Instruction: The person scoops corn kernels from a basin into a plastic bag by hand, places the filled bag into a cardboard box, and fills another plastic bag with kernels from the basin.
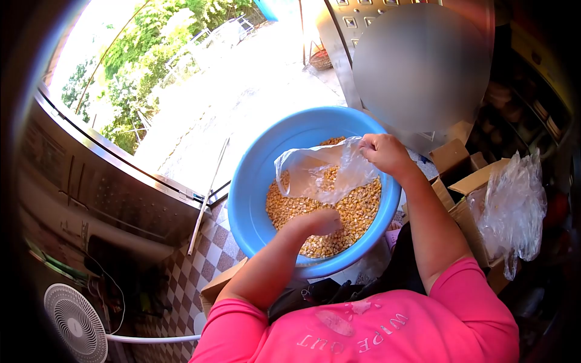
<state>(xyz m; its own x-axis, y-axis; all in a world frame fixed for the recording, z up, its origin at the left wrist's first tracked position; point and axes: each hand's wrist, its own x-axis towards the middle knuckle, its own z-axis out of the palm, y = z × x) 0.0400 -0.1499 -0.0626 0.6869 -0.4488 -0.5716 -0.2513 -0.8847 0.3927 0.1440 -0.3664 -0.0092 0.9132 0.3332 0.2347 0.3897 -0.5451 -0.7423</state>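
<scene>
In the head view, our right hand [379, 152] pinches the rim of a clear plastic bag [356, 174] over the corn kernels [363, 212] in a blue basin [251, 187]. We judge the bag light, limp and slippery, best gripped by its gathered edge. Our left hand [325, 222] is at the kernels, fingers hidden; we cannot tell whether they are spread. The bag's lower edge is hard to make out.

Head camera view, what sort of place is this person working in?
Possibly a home or small shop entrance, just indoors: there's an embossed metal door, a checkered tile floor, and sunlit green plants outside. I can't tell home from shop.
</scene>
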